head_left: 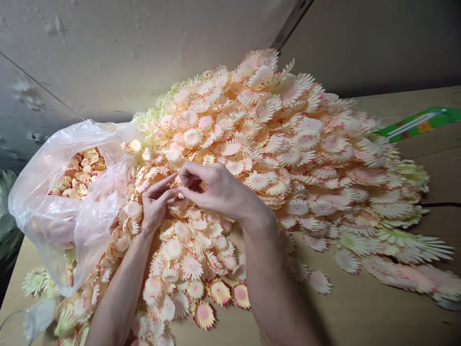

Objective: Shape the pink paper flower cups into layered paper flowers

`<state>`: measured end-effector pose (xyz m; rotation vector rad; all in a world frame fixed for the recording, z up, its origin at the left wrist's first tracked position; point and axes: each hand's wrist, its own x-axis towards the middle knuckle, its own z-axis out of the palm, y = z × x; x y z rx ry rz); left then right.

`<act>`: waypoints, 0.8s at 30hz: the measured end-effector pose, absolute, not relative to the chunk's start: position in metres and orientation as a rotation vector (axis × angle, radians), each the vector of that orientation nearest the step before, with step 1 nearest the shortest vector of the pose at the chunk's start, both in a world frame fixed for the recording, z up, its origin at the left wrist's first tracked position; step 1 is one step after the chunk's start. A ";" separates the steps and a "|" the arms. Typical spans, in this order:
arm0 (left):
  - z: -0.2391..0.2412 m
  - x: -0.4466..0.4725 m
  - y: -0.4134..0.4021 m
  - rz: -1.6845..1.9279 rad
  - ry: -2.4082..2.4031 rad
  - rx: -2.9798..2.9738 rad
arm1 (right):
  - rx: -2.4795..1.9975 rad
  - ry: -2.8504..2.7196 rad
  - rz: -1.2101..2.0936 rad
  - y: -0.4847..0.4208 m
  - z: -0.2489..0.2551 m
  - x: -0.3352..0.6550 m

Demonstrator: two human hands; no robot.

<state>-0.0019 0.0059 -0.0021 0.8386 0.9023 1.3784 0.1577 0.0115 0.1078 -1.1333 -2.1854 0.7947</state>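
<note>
A large heap of cream and pink fabric flower petals (288, 144) covers a brown cardboard surface (360, 317). Over the middle of the heap my left hand (155, 204) and my right hand (216, 190) meet fingertip to fingertip. The left fingers are pinched together at a small piece between the hands. The right fingers are curled in, pinching the same spot. What they hold is too small to make out, likely one flower piece. More petals lie under both forearms.
A clear plastic bag (72, 206) holding more flower pieces lies open at the left of the heap. A green packet (419, 123) rests at the far right on the cardboard. A grey wall stands behind. Loose petals trail toward the right edge (406, 276).
</note>
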 end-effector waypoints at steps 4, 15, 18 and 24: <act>0.005 0.000 0.005 1.427 0.885 1.036 | -1.257 -2.231 0.783 0.012 0.107 0.157; -0.003 0.004 0.004 1.485 0.982 1.136 | -1.366 -2.444 0.627 0.009 0.110 0.142; -0.004 0.004 0.005 1.530 0.972 1.100 | -1.317 -2.468 0.574 0.007 0.109 0.139; -0.003 0.005 0.006 1.518 0.904 0.876 | -1.209 -2.382 0.654 0.007 0.111 0.143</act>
